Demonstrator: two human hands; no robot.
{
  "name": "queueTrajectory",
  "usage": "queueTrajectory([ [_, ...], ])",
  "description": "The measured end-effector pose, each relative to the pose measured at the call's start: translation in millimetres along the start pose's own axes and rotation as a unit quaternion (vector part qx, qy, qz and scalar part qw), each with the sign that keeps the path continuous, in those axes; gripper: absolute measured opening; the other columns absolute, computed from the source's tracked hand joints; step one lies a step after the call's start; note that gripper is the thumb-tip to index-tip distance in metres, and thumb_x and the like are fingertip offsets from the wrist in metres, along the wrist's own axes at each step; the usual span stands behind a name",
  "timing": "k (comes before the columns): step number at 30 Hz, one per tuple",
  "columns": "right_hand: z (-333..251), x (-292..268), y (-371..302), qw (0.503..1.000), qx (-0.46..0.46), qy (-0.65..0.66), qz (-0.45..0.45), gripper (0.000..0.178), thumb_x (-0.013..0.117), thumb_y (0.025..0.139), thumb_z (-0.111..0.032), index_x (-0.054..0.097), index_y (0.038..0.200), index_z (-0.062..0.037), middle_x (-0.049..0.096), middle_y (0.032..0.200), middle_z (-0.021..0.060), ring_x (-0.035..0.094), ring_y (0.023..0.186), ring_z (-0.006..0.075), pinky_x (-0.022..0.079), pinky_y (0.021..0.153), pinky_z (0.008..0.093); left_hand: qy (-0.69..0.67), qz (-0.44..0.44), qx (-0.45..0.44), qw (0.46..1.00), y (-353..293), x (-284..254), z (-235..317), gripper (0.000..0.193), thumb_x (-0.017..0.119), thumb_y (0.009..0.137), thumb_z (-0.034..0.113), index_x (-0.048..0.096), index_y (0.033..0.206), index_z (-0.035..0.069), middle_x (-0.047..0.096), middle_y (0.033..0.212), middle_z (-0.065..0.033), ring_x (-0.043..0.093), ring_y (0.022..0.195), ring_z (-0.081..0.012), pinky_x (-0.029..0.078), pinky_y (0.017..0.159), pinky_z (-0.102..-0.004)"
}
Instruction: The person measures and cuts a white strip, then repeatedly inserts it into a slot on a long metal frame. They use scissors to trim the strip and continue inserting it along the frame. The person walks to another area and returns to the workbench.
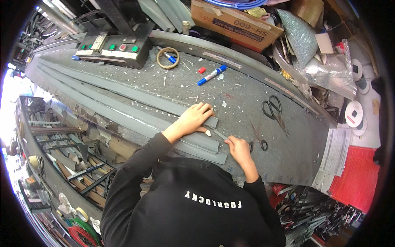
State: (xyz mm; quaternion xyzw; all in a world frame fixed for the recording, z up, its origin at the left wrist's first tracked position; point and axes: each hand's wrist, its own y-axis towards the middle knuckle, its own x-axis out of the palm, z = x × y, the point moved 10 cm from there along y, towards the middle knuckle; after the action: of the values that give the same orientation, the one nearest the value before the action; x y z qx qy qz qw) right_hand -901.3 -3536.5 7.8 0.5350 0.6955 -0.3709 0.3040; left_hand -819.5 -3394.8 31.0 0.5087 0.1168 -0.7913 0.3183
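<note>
My left hand (191,118) lies across the end of a long grey strip (144,99), its fingers bent over the far edge and its thumb stretched along the near side. Pinched in my right hand (239,150) is a thin, narrow grey piece (219,134); its far tip reaches toward my left thumb. Whether it is a tool or a slim offcut, I cannot make out. More long grey strips (164,132) run side by side under my left wrist, their ends near my right hand.
Small scissors (257,138) and large black scissors (275,113) lie to the right. Farther back are a blue marker (212,75), its red cap (202,70), a tape roll (175,52) and a button panel (111,53). A cardboard box (234,24) stands behind the bench's raised edge (247,70).
</note>
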Motion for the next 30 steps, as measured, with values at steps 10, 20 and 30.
queueTrajectory([
  [10, -23.9, 13.9, 37.0, 0.995, -0.088, -0.017, 0.048, 0.008, 0.057, 0.087, -0.008, 0.056, 0.081, -0.0037, 0.066, 0.075, 0.0156, 0.064, 0.067, 0.0364, 0.049, 0.056, 0.0453, 0.042, -0.013, 0.031, 0.999, 20.9, 6.7, -2.0, 0.068, 0.074, 0.057, 0.052, 0.052, 0.101, 0.006, 0.051, 0.104, -0.0094, 0.058, 0.092, -0.0304, 0.052, 0.075, -0.04],
  [20, -9.0, 32.6, 3.4, 0.871, 0.202, 0.309, -0.324, 0.023, 0.054, 0.094, -0.019, 0.062, 0.085, 0.0008, 0.052, 0.051, 0.005, 0.055, 0.05, 0.0122, 0.045, 0.05, 0.0312, -0.029, -0.191, -0.052, 0.98, 18.9, 14.0, -18.9, 0.072, 0.047, 0.084, 0.068, 0.064, 0.085, -0.002, 0.062, 0.063, -0.0209, 0.064, 0.066, -0.0401, 0.051, 0.063, -0.047],
  [30, -30.0, 8.8, 26.8, 0.996, -0.033, 0.046, -0.069, 0.017, 0.057, 0.091, -0.021, 0.063, 0.085, -0.0064, 0.063, 0.069, 0.0196, 0.063, 0.068, 0.0392, 0.048, 0.06, 0.0478, -0.057, -0.183, -0.137, 0.972, 20.8, 27.8, -31.8, 0.073, 0.042, 0.091, 0.06, 0.066, 0.065, -0.003, 0.062, 0.065, -0.0245, 0.063, 0.067, -0.0426, 0.052, 0.066, -0.048],
])
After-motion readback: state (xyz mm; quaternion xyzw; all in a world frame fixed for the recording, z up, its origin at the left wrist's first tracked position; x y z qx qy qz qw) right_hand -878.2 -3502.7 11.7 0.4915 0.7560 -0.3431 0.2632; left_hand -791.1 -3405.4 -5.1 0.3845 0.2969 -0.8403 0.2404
